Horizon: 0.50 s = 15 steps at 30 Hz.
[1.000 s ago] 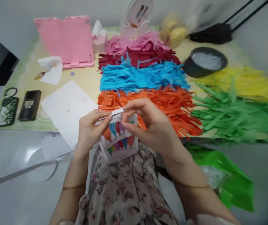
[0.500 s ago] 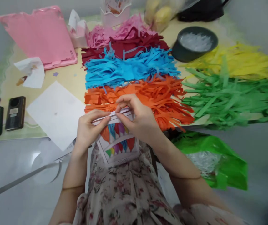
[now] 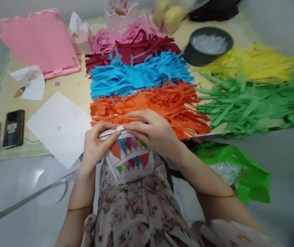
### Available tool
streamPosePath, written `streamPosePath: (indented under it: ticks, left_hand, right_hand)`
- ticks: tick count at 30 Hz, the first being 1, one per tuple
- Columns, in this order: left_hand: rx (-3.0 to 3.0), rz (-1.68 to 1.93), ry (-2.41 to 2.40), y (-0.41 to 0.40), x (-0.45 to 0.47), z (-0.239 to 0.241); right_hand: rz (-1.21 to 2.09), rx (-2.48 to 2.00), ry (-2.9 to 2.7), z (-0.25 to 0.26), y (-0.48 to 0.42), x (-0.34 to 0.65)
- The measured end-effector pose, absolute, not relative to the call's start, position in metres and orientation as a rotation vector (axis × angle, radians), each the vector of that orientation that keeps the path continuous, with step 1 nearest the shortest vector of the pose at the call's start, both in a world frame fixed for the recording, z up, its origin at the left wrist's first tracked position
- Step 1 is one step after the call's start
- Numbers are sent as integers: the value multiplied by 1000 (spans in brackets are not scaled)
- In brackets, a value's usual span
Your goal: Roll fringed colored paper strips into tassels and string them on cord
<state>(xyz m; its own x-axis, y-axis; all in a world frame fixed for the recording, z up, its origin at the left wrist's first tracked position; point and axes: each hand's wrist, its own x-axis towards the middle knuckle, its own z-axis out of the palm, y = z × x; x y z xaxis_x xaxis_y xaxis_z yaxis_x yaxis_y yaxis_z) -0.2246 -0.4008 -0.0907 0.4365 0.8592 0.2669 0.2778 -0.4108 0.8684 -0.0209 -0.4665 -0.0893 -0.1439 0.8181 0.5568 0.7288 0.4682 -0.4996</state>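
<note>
A flat packet (image 3: 130, 161) printed with colourful tassel garlands lies tilted against my lap, below the table edge. My left hand (image 3: 96, 142) pinches the left part of its top edge between thumb and fingers. On the right part of that edge, my right hand (image 3: 157, 133) is closed, its fingers reaching over the top strip; its thumb is partly hidden. Just beyond my hands lie orange tissue-paper tassels (image 3: 147, 99), with blue tassels (image 3: 136, 73) behind them. What the packet holds, I cannot make out.
Dark red (image 3: 131, 51), pink (image 3: 147, 29), yellow (image 3: 262, 63) and green tassels (image 3: 260, 103) lie around. A dark bowl (image 3: 195, 56) holds whitish shreds. To the left are a white sheet (image 3: 59, 127), a phone (image 3: 14, 128) and a pink tablet case (image 3: 38, 44). A green bag (image 3: 260, 181) hangs right, below the table.
My right hand's raised fingers have come down flatter over the packet's top edge. My left hand keeps its pinch. The whole view has shifted slightly.
</note>
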Motion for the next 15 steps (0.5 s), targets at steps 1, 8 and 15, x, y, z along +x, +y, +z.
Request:
streamPosePath:
  ticks: [1,8,15]
  left_hand:
    - [1918,950,958,-402,-224,-91]
    - [1968,845,701,-418,-229,-66]
    - [2055,545,81,-446,-129,-88]
  right_hand:
    - [186,-1298,-1928,-89,-467,-18]
    - [405,-1272,-2121,-34,-498,16]
    - [82,-1785,-2142,-11,-595,54]
